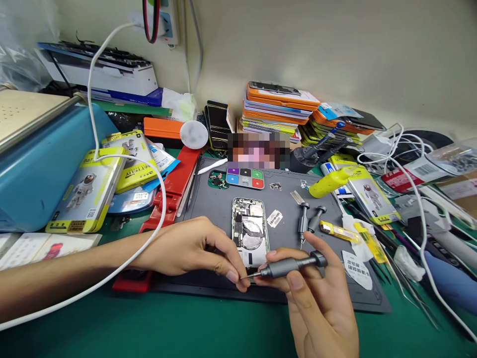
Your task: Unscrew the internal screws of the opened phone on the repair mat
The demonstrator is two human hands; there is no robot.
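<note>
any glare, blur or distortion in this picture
Head view: light fairly even, no strong glare on the phone; head view: screwdriver reasonably sharp; head view: coarse pixel blocks obscure a patch by the mat's far edge.

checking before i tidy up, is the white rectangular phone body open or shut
Open: the white rectangular phone body faces up with a round silvery disc exposed inside.

The near green table [223, 328] and the mat [204, 196] left of the phone [253, 236] offer passage; screwdrivers [303, 219] and a yellow bottle [328, 184] block the right, a white cable [90, 87] (crossing the left forearm [82, 263]) the left.
</note>
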